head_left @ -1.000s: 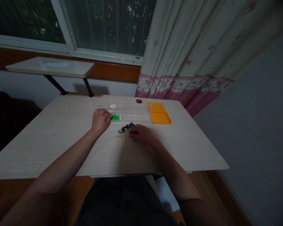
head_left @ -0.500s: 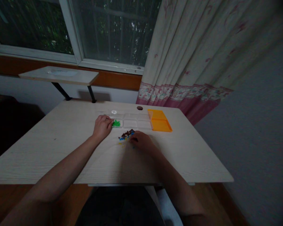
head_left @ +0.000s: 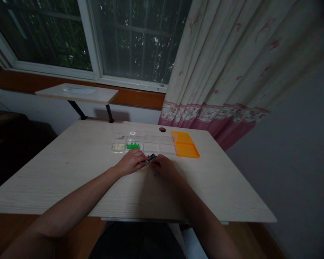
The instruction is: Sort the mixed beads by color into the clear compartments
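Note:
A small pile of mixed beads (head_left: pixel 151 158), brown and blue, lies on the pale wooden table (head_left: pixel 70 172). My left hand (head_left: pixel 131 161) rests at the pile's left side with curled fingertips touching it. My right hand (head_left: pixel 164 165) sits at the pile's right side, fingers bent down onto the beads. What the fingertips pinch is too small to see. Just behind the hands stands a clear compartment box (head_left: pixel 151 146); one cell holds green beads (head_left: pixel 133 146) and the cell to its left holds pale beads (head_left: pixel 119 146).
An orange lid (head_left: pixel 185 149) lies to the right of the clear box. A round cable hole (head_left: pixel 162 129) is near the table's far edge. A narrow shelf (head_left: pixel 77 92) stands under the window, and a curtain (head_left: pixel 218 72) hangs at the right.
My left hand left the green-bead cell and came right and nearer, down to the bead pile. The camera tilted up a little, so the table sits lower in view.

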{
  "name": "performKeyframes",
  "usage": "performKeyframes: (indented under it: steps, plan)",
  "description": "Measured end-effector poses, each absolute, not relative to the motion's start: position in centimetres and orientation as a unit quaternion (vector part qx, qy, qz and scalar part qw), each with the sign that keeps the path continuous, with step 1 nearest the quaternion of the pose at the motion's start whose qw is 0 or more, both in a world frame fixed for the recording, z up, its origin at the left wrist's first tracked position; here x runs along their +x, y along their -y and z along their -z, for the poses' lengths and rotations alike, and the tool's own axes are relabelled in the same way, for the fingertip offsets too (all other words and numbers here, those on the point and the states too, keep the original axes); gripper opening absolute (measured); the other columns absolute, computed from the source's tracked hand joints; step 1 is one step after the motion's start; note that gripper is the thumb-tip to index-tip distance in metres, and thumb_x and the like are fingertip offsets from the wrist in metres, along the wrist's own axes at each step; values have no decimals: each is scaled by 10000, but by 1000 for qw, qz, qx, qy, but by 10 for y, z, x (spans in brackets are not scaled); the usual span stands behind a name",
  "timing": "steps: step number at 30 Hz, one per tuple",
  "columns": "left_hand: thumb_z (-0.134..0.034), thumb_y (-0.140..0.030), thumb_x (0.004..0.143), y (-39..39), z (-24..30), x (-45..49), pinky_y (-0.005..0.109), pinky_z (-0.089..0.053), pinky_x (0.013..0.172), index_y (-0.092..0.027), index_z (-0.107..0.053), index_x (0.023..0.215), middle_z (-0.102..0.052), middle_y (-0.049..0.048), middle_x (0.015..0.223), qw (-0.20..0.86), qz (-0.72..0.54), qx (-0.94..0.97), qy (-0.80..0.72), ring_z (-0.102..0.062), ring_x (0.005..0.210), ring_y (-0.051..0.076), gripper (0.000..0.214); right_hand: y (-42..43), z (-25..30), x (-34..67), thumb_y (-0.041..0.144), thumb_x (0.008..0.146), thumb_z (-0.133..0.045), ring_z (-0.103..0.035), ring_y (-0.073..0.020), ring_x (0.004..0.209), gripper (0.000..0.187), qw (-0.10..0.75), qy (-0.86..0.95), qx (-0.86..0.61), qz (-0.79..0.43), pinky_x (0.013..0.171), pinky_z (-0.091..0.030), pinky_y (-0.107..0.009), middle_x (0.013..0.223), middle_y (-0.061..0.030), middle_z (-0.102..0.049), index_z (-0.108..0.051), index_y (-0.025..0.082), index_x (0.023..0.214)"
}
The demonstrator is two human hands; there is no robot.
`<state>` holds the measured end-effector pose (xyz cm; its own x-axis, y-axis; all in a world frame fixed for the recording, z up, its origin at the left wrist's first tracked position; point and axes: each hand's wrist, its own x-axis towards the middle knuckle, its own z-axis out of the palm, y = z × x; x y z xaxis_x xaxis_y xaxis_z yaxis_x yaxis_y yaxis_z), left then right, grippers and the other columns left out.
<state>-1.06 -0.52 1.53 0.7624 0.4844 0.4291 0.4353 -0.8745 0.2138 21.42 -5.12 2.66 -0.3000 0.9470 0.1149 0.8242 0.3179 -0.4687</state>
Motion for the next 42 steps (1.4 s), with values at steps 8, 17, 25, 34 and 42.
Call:
performKeyframes:
  steps: [8,17,25,34,42]
  plan:
    - [-522,-378,947,5,-15,-11,347,-409,871,-223,-661,1140,-651,71,993,66,-234,938,-249,-548,980,212,283,47,-25,213,167,849,-609,-596,-146,885,141,226,765,-577,-174,796,-433,-246,937,-39,-654,-719,199,932]
    - [-516,-354,952,5,-17,-12,336,-415,863,-210,-676,1106,-663,68,976,95,-252,932,-242,-557,948,197,264,50,-28,214,213,867,-597,-572,-133,828,125,214,756,-598,-158,723,-389,-227,905,-27,-642,-717,200,898]
    - [-479,-319,966,-1,-13,-14,339,-424,859,-202,-691,1034,-657,68,949,91,-258,935,-226,-548,934,194,251,49,-28,216,222,869,-602,-557,-127,827,114,216,759,-595,-151,713,-372,-220,890,-19,-634,-713,202,856]
    - [-459,-318,975,3,-17,-13,339,-427,863,-197,-690,1037,-652,69,950,101,-245,938,-225,-560,925,187,268,50,-28,215,222,882,-592,-579,-130,833,134,201,764,-591,-159,721,-387,-224,905,-28,-644,-718,205,924]
    - [-475,-312,967,2,-14,-13,334,-435,863,-199,-694,1030,-653,69,954,108,-247,936,-228,-558,934,189,254,51,-30,215,220,901,-563,-594,-138,845,161,194,765,-596,-151,736,-403,-232,914,-35,-658,-721,207,932]
